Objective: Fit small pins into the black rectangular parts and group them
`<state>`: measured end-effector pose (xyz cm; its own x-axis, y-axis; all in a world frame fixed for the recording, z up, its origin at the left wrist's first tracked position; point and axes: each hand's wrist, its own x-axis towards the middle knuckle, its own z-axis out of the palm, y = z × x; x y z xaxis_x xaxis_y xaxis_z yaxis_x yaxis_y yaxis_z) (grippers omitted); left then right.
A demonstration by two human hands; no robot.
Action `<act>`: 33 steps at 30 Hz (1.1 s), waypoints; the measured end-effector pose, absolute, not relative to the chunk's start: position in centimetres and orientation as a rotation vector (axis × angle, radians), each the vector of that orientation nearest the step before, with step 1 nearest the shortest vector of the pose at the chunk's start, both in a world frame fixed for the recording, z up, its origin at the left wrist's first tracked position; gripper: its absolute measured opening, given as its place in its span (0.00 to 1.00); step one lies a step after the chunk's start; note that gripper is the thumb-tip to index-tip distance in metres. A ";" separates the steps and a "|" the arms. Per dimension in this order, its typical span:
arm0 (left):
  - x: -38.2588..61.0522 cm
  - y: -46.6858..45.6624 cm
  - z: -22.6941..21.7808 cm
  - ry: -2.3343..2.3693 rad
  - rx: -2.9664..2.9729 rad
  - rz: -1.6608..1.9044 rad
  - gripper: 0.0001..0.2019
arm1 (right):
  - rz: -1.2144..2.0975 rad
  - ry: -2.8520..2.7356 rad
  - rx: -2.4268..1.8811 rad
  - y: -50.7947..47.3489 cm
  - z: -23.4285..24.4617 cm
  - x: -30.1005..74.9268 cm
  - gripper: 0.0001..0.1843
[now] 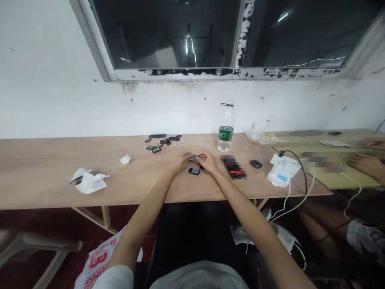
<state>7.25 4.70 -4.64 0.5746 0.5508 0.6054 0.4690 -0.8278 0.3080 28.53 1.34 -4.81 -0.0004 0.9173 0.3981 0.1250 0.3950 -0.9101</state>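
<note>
My left hand (179, 161) and my right hand (208, 161) meet over the wooden table (45, 160), fingers pinched together on a small dark grey part (195, 157) held between them. Another small dark part (194, 171) lies on the table just below my hands. A cluster of several similar dark parts (162, 141) lies further back, near the wall.
A clear water bottle (225, 128) with a green label stands to the right of my hands. A phone (234, 167), a dark oval object (256, 163) and a white charger with cables (281, 171) lie to the right. Crumpled tissues (88, 180) lie left. Another person's hands (365, 162) work at far right.
</note>
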 end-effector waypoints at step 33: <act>7.9 3.5 -3.7 0.991 2.546 1.046 0.19 | 1.155 -1.211 -0.922 1.4 -3.7 29.1 0.19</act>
